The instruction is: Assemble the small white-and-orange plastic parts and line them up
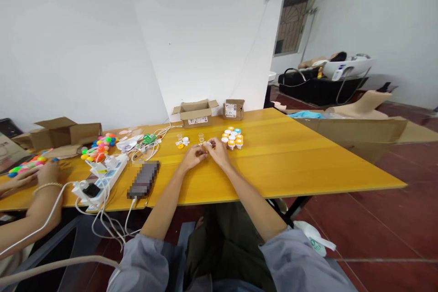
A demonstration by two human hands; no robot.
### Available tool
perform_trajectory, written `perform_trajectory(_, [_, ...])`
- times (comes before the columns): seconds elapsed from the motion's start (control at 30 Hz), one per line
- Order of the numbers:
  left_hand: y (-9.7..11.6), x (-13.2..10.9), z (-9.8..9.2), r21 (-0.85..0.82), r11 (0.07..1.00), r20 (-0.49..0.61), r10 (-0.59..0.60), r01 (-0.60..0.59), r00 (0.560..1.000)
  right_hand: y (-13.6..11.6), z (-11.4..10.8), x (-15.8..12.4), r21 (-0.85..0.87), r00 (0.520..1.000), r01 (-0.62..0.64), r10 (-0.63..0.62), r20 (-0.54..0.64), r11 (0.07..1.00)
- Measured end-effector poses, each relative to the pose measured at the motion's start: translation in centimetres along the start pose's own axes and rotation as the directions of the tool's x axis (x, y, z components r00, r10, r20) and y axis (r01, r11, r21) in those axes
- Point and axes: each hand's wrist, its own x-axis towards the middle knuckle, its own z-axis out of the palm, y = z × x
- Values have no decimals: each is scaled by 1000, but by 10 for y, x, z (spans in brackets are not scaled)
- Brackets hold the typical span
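Note:
Both my hands meet over the yellow table point(294, 155). My left hand point(192, 156) is closed in a pinch, and my right hand point(217, 151) is closed too, fingertips touching a small pale item between them that I cannot make out. Just beyond my right hand stands a cluster of several small jars point(232, 138) with orange, white and teal lids. A small clear cup point(201, 137) and some little white pieces point(183, 142) lie just past my left hand.
A power strip point(102, 175) with white cables and a dark phone point(144, 179) lie to the left. Two open cardboard boxes point(196, 113) stand by the wall. Colourful balls point(101, 144) and another person's hands point(32, 179) are at far left.

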Motion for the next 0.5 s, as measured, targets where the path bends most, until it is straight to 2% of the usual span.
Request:
perform_trajectory(0.13, [-2,0,1,4,1000,5,9,-9,1000,6,2,1,27,1000,-11,11,29,1000])
perform_trajectory(0.3, [-5,2,0,-31,999,-68,-47,45,997,10,4,0,18,989,82,-83,119,996])
perform_trajectory(0.4, [-6,3,-1,-100,992,-120,-84,72,989,13,5,0,9,978,135,-135,159,991])
perform_trajectory(0.5, [-5,3,-3,-198,975,-128,-127,100,984,16,7,0,-4,969,173,-170,180,985])
